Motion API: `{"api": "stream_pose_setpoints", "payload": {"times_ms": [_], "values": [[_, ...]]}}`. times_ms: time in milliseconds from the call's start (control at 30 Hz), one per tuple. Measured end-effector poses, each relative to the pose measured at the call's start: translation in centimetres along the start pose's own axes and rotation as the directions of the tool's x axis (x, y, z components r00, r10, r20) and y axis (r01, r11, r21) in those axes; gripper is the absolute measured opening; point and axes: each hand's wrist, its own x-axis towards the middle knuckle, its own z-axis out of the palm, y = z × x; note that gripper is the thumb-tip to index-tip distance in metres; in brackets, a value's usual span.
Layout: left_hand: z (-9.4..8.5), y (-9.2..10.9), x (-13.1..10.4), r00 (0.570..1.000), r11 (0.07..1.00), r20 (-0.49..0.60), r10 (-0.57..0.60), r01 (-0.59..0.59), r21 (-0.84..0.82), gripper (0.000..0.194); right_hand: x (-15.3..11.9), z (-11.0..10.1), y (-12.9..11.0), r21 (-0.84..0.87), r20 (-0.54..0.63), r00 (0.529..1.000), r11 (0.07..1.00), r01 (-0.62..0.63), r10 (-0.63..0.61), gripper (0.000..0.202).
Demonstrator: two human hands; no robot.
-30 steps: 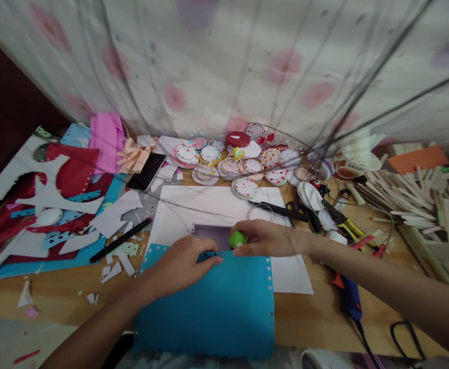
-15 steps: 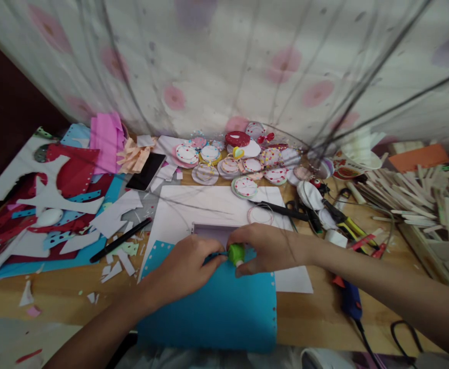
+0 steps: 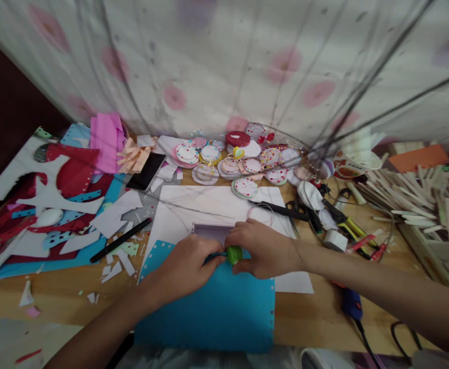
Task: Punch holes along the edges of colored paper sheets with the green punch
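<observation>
The small green object (image 3: 234, 254) lies at the right hand's (image 3: 265, 249) fingertips, just above the far part of a blue sheet (image 3: 209, 312) with a punched edge. The right hand grasps it between thumb and fingers, coming in from the right; the left hand (image 3: 184, 266), on the opposite side, pinches a narrow blue strip (image 3: 220, 253). The strip's long axis runs roughly sideways, from the left fingertips toward the green object's left side; whether the two touch, I cannot tell. The green object looks short and rounded, its own long axis unclear. It is nearer the right hand, with a shallow purple tray (image 3: 213, 231) just beyond, over white paper (image 3: 293, 282) on the worktop (image 3: 305, 318).
</observation>
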Motion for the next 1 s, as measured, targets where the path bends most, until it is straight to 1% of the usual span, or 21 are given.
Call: {"api": "stream_pose_setpoints", "payload": {"times_ms": [33, 67, 167, 200, 233, 267, 333, 400, 467, 567, 633, 700, 767, 833, 900, 933, 1000], "values": [[-0.1, 0.2, -0.1, 1.0, 1.0, -0.017, -0.012, 0.012, -0.018, 0.017, 0.0, 0.0, -0.1, -0.005, -0.001, 1.0, 1.0, -0.009, 0.009, 0.028], [-0.3, 0.4, -0.2, 0.999, 0.999, -0.032, -0.026, 0.025, -0.036, 0.026, 0.1, 0.0, -0.1, -0.004, -0.004, 1.0, 1.0, -0.014, 0.014, 0.027], [-0.6, 1.1, -0.1, 0.998, 0.997, -0.033, -0.053, 0.051, -0.061, 0.077, 0.2, -0.1, -0.4, 0.023, -0.019, 1.0, 1.0, -0.004, 0.004, 0.035], [-0.5, 1.2, 0.0, 0.998, 0.997, -0.025, -0.049, 0.048, -0.059, 0.087, 0.2, 0.0, -0.5, 0.032, -0.02, 1.0, 0.999, 0.0, 0.0, 0.037], [-0.4, 1.2, 0.3, 0.999, 0.998, -0.02, -0.04, 0.039, -0.059, 0.09, 0.2, 0.0, -0.6, 0.036, -0.019, 1.0, 0.999, -0.002, 0.003, 0.038], [-0.2, 1.2, 0.5, 0.999, 0.998, -0.019, -0.028, 0.027, -0.06, 0.089, 0.3, 0.0, -0.8, 0.034, -0.018, 1.0, 0.999, -0.011, 0.012, 0.037], [0.3, 1.0, 1.0, 0.999, 0.998, -0.031, -0.017, 0.015, -0.065, 0.078, 0.4, 0.1, -1.0, 0.019, -0.019, 0.999, 0.999, -0.038, 0.038, 0.029], [0.7, 0.8, 1.3, 0.999, 0.997, -0.042, -0.023, 0.019, -0.079, 0.071, 0.4, 0.3, -1.3, 0.009, -0.028, 0.998, 0.998, -0.059, 0.06, 0.022], [0.9, 0.6, 1.4, 0.998, 0.994, -0.045, -0.035, 0.031, -0.103, 0.067, 0.5, 0.5, -1.3, 0.02, -0.036, 0.997, 0.998, -0.064, 0.065, 0.02], [0.9, 0.4, 1.1, 0.998, 0.993, -0.031, -0.053, 0.05, -0.112, 0.066, 0.7, 0.9, -1.1, 0.078, -0.034, 0.997, 0.995, -0.061, 0.064, 0.022], [0.6, 0.3, 0.8, 0.998, 0.993, 0.003, -0.063, 0.063, -0.099, 0.069, 0.8, 1.1, -0.8, 0.135, -0.043, 0.998, 0.99, -0.042, 0.049, 0.024], [0.1, 0.3, 0.5, 0.995, 0.993, 0.053, -0.081, 0.085, -0.077, 0.073, 0.7, 1.1, -0.3, 0.235, -0.044, 0.999, 0.972, -0.02, 0.031, 0.024], [-0.5, 0.2, 0.1, 0.989, 0.992, 0.1, -0.108, 0.114, -0.055, 0.072, 0.6, 0.9, 0.4, 0.35, -0.028, 0.999, 0.937, -0.017, 0.029, 0.024], [-1.1, 0.1, -0.3, 0.983, 0.989, 0.125, -0.131, 0.138, -0.05, 0.063, 0.4, 0.6, 1.1, 0.429, -0.007, 0.999, 0.903, -0.032, 0.039, 0.025], [-1.5, 0.1, -0.5, 0.979, 0.985, 0.123, -0.16, 0.167, -0.044, 0.053, 0.3, 0.4, 1.7, 0.487, 0.023, 0.999, 0.872, -0.053, 0.048, 0.032], [-1.6, 0.1, -0.6, 0.978, 0.983, 0.119, -0.174, 0.179, -0.039, 0.048, 0.2, 0.4, 2.0, 0.543, 0.055, 0.996, 0.835, -0.084, 0.064, 0.037], [-1.7, 0.0, -0.8, 0.975, 0.981, 0.121, -0.187, 0.192, -0.026, 0.036, 0.2, 0.7, 2.5, 0.674, 0.128, 0.985, 0.719, -0.172, 0.115, 0.043]]}}
